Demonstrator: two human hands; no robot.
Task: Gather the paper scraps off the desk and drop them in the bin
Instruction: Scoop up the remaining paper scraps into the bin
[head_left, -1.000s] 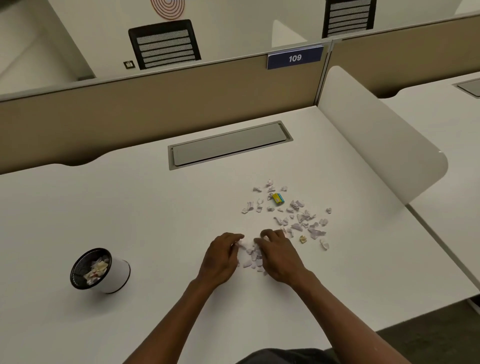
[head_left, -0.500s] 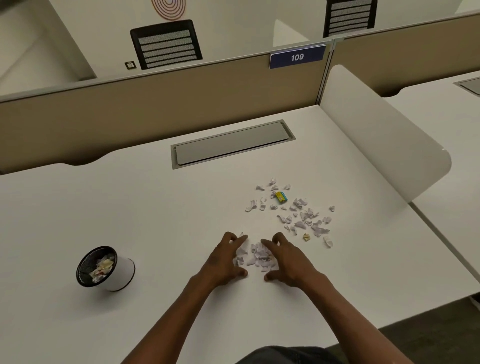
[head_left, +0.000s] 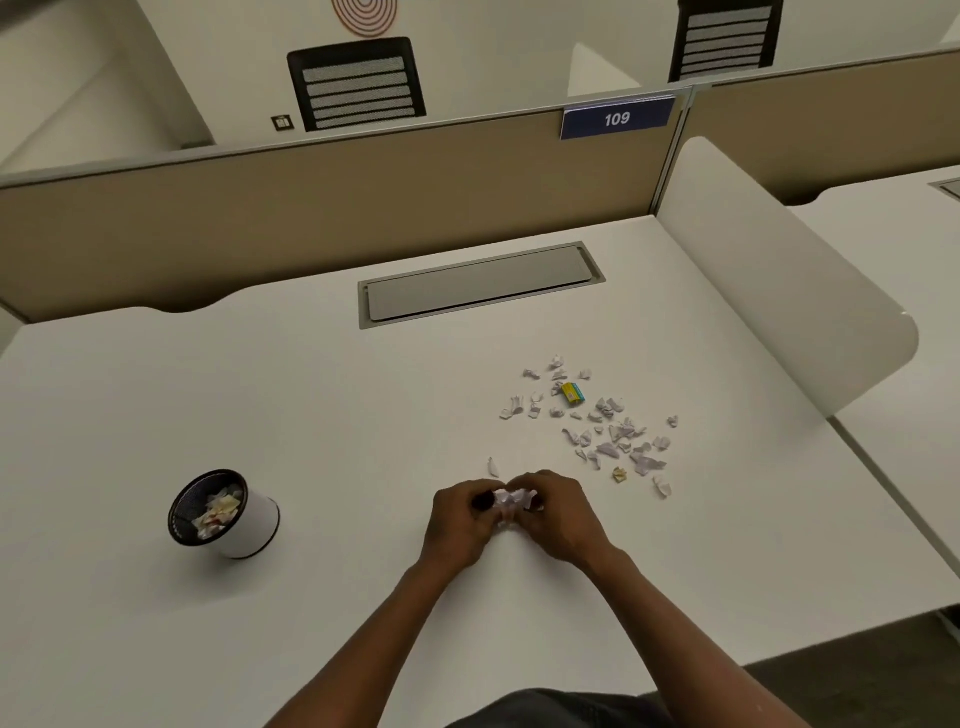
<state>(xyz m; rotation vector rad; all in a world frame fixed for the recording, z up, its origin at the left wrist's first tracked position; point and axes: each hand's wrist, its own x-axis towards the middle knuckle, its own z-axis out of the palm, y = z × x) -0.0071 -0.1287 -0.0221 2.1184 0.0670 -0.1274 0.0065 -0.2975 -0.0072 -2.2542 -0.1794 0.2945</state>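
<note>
Both hands, left hand (head_left: 460, 522) and right hand (head_left: 558, 519), are cupping a loose bundle of scraps (head_left: 511, 501) in a shared grip, and bits are likely spilling en route to the bin (head_left: 223, 514).

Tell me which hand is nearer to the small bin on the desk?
Left. The left hand is on the bin's side of the bundle of scraps that both hands hold. The right hand is on the bundle's far side, farther from the bin.
</note>
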